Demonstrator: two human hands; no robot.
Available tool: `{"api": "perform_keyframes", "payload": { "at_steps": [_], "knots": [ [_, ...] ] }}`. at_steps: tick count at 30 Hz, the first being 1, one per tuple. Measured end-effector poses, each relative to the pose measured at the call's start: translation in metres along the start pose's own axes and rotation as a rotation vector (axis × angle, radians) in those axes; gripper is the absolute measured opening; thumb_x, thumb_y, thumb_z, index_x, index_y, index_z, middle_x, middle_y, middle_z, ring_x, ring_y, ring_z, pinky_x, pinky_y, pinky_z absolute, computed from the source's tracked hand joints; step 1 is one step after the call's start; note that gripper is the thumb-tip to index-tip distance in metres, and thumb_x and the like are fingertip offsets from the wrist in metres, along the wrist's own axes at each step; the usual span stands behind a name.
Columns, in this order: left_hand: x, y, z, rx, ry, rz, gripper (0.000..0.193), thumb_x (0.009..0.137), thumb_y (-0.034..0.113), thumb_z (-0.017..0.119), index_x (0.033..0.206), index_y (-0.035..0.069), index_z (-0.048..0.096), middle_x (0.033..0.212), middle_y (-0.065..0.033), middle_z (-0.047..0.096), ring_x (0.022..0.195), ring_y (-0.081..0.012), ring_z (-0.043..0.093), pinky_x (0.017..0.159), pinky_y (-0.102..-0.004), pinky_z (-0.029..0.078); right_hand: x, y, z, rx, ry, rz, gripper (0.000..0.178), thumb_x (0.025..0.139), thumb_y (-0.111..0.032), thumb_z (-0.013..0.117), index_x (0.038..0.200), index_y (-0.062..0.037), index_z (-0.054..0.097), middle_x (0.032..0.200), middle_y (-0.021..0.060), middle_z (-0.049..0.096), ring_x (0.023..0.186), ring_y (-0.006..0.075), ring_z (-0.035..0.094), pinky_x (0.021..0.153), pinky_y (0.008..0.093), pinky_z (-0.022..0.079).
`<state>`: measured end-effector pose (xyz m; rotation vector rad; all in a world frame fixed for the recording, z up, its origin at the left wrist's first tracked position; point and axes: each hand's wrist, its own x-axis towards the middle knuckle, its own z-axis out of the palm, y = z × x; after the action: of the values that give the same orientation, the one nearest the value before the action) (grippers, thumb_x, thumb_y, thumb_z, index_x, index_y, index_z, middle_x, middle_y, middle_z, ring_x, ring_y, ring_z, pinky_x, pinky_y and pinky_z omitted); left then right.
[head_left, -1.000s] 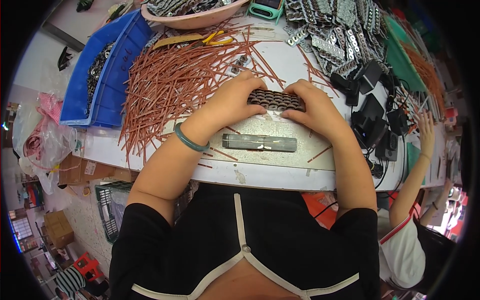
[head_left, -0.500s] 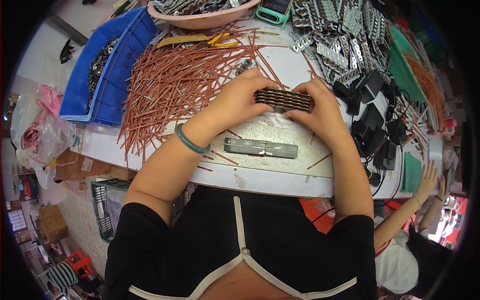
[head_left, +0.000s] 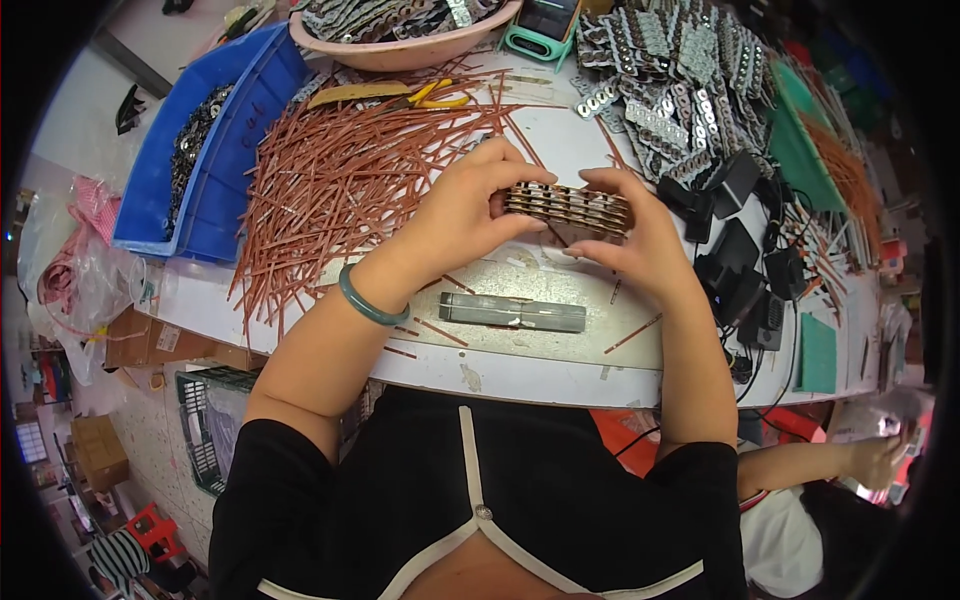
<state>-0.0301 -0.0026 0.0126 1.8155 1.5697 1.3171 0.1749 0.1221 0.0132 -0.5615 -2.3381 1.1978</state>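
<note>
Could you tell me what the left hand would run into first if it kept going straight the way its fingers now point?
The left hand points rightward along the stacked metal strip bundle it grips, so beyond that it would likely meet the right hand holding the other end. Depth is hard to judge here.

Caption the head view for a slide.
Both hands, left hand and right hand, hold a brown ridged block above the white table.

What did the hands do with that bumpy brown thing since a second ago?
Both hands, the left hand and the right hand, lifted the flat brown ridged metal strip a little off the white table and tilted it edge-on. They keep gripping its two ends. The grey metal bar and the pile of reddish-brown wires stayed put.
</note>
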Motion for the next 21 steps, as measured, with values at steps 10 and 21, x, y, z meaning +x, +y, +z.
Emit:
{"api": "perform_keyframes", "payload": {
  "at_steps": [10, 21],
  "knots": [
    [0.001, 0.002, -0.003, 0.076, 0.010, -0.009, 0.038, 0.074, 0.006, 0.076, 0.111, 0.006, 0.067, 0.092, -0.0057, 0.054, 0.072, -0.0147, 0.055, 0.061, -0.0252, 0.048, 0.003, 0.001, 0.006, 0.466, -0.019, 0.187, 0.061, 0.069, 0.006, 0.078, 0.124, 0.0023, 0.051, 0.117, 0.0101, 0.058, 0.106, 0.0166, 0.060, 0.093, 0.0291, 0.051],
    [0.000, 0.001, -0.003, 0.083, 0.037, 0.030, 0.042, 0.072, 0.003, 0.076, 0.113, 0.007, 0.067, 0.098, -0.0027, 0.055, 0.078, -0.0098, 0.055, 0.062, -0.0226, 0.046, 0.001, 0.002, 0.007, 0.415, 0.052, 0.075, 0.049, 0.073, 0.011, 0.071, 0.119, 0.0029, 0.057, 0.113, 0.0082, 0.060, 0.105, 0.0159, 0.060, 0.093, 0.0283, 0.050]
  ]
}}
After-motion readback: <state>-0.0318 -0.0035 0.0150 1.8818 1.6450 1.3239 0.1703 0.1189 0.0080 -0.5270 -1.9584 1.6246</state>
